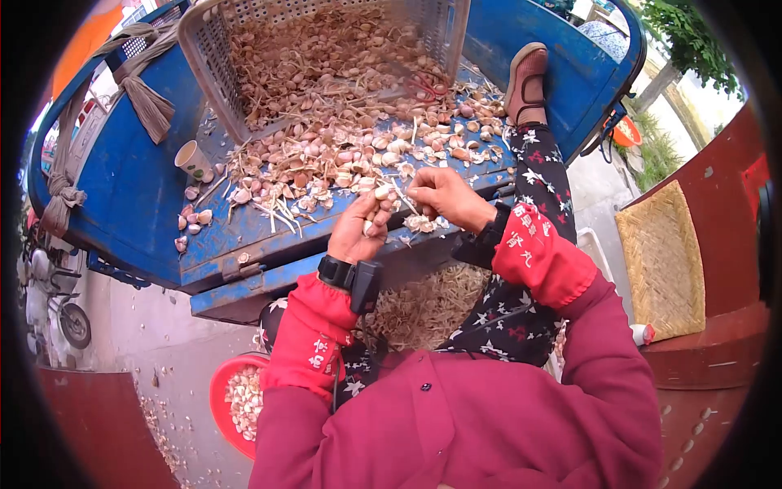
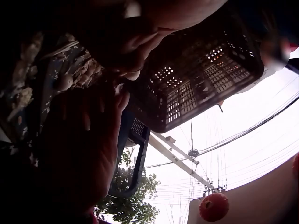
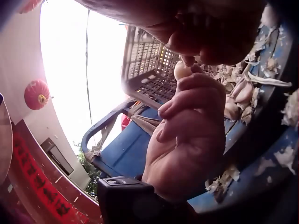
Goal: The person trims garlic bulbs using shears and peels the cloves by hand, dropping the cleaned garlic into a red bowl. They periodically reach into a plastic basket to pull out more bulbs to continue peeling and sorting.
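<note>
In the head view my left hand (image 1: 355,232) grips a pale garlic clove (image 1: 382,192) at its fingertips, with more garlic lower in the fingers. The right wrist view shows a smooth, whitish clove (image 3: 182,71) above the curled left fingers (image 3: 191,109). Just to its right my right hand (image 1: 456,200) has thumb and forefinger brought together close by the left fingertips; I cannot tell what lies between them. Beneath both hands, loose garlic cloves (image 1: 342,159), stalks and papery skins cover the blue truck bed (image 1: 220,257). The left wrist view is mostly dark.
A grey plastic crate (image 1: 213,73) lies tipped with garlic spilling out, red-handled scissors (image 1: 428,86) by its opening. A paper cup (image 1: 192,159) stands at the left. Below, a red basin (image 1: 221,407) holds cloves. The person's shod foot (image 1: 528,81) rests on the bed's right side.
</note>
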The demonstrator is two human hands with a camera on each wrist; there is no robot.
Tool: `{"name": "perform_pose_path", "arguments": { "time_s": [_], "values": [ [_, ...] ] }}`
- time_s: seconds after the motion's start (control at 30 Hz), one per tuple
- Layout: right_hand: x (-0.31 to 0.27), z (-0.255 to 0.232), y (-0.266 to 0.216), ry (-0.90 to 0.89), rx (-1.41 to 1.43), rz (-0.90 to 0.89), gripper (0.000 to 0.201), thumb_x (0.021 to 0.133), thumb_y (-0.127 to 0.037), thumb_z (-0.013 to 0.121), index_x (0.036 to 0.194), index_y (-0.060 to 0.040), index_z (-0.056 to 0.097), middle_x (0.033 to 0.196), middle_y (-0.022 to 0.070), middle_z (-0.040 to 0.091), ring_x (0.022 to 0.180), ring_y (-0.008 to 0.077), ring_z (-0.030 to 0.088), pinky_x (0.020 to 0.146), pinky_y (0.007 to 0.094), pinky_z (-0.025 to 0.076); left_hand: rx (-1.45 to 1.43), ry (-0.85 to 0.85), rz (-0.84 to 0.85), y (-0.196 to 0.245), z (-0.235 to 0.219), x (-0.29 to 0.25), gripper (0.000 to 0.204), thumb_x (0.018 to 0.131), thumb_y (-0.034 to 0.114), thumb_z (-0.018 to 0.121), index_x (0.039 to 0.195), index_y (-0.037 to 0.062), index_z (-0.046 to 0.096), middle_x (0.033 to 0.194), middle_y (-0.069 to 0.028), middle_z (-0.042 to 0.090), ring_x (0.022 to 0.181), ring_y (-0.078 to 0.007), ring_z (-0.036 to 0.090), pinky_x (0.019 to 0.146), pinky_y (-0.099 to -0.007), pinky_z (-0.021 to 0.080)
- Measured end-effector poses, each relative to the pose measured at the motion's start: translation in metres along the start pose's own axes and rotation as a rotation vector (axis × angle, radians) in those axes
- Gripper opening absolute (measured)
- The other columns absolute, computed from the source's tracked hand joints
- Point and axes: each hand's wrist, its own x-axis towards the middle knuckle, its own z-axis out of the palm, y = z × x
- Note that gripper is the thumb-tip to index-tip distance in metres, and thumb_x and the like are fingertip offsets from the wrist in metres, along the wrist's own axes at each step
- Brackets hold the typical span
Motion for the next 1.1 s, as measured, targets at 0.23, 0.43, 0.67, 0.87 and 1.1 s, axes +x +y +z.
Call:
{"name": "perform_pose_path", "arguments": {
  "time_s": [0.23, 0.43, 0.67, 0.87, 1.1],
  "values": [
    [-0.008, -0.005, 0.010, -0.171, -0.068, 0.145, 0.014, 0.082, -0.015, 0.057, 0.077, -0.0024, 0.054, 0.059, -0.0009, 0.050, 0.051, 0.0059, 0.049, 0.044, 0.0198, 0.039, -0.338, 0.009, 0.127, 0.000, -0.014, -0.081, 0.020, 0.091, 0.016, 0.043, 0.099, -0.0026, 0.046, 0.084, -0.0095, 0.048, 0.058, -0.0083, 0.039, 0.036, -0.0138, 0.032],
    [-0.026, 0.003, 0.001, -0.417, -0.366, 0.151, 0.034, 0.085, -0.030, 0.051, 0.070, -0.0004, 0.054, 0.059, 0.0020, 0.053, 0.051, 0.0099, 0.052, 0.048, 0.0251, 0.043, -0.307, 0.106, 0.384, 0.026, -0.020, -0.164, 0.021, 0.091, 0.017, 0.042, 0.100, -0.0020, 0.046, 0.084, -0.0092, 0.046, 0.058, -0.0093, 0.038, 0.037, -0.0145, 0.035],
    [-0.009, -0.074, -0.005, -0.244, -0.483, 0.159, 0.026, 0.083, -0.023, 0.054, 0.071, 0.0001, 0.055, 0.059, 0.0040, 0.054, 0.053, 0.0111, 0.055, 0.047, 0.0256, 0.043, 0.027, 0.746, 0.880, 0.076, -0.149, -0.357, 0.020, 0.088, 0.014, 0.048, 0.097, -0.0029, 0.053, 0.081, -0.0068, 0.055, 0.062, -0.0088, 0.050, 0.045, -0.0149, 0.042],
    [0.046, -0.190, 0.029, 0.358, -0.521, 0.196, 0.015, 0.081, -0.010, 0.052, 0.089, 0.0021, 0.057, 0.067, 0.0061, 0.058, 0.056, 0.0128, 0.057, 0.046, 0.0246, 0.047, 0.561, 1.709, 0.761, 0.054, -0.253, -0.431, 0.034, 0.080, 0.017, 0.054, 0.107, -0.0048, 0.053, 0.093, -0.0141, 0.059, 0.084, -0.0221, 0.056, 0.074, -0.0324, 0.046],
    [0.103, -0.242, 0.035, 0.435, -1.389, 0.324, 0.033, 0.069, -0.012, 0.059, 0.101, -0.0042, 0.061, 0.092, 0.0221, 0.060, 0.085, 0.0261, 0.062, 0.078, 0.0381, 0.046, 1.148, 1.350, 1.068, 0.101, -0.088, -0.283, 0.052, 0.079, 0.023, 0.060, 0.122, -0.0010, 0.043, 0.125, -0.0132, 0.044, 0.116, -0.0228, 0.038, 0.101, -0.0348, 0.022]
  ]
}}
